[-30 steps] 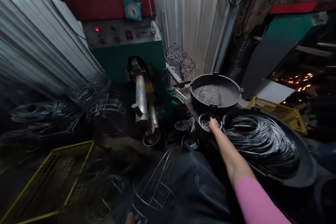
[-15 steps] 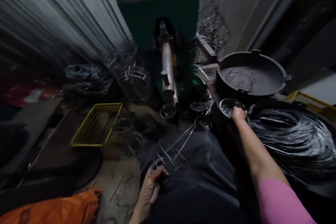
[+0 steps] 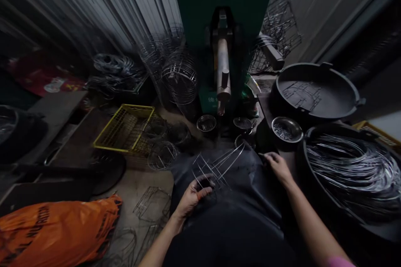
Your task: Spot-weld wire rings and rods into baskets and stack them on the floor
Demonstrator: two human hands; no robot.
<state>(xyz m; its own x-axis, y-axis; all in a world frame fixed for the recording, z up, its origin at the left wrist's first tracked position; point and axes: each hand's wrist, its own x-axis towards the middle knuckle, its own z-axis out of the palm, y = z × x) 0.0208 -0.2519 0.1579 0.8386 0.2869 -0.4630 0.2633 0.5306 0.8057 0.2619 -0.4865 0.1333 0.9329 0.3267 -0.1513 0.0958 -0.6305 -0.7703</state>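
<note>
My left hand [image 3: 196, 196] is closed on a bent wire frame [image 3: 216, 169], which lies over the dark apron [image 3: 232, 217] on my lap. The frame's long wires reach up and to the right. My right hand [image 3: 277, 167] pinches a small, thin piece [image 3: 262, 154] at its fingertips, just below a metal bowl [image 3: 286, 130] of short metal pieces. Ahead of my hands, the metal arm [image 3: 223, 66] of a green machine [image 3: 200, 21] points down toward another small bowl [image 3: 206, 123].
On the right stand a black pan [image 3: 316, 110] with wire parts and a tub [image 3: 308, 162] of long wires. To the left are a yellow crate [image 3: 114, 149], wire rings [image 3: 163, 155] and an orange bag [image 3: 59, 229]. Stacked round wire frames [image 3: 180, 77] stand behind.
My right hand has come out of the bowl of metal pieces and moved back toward my lap with a small piece. My left hand still holds the wire frame. The view has shifted.
</note>
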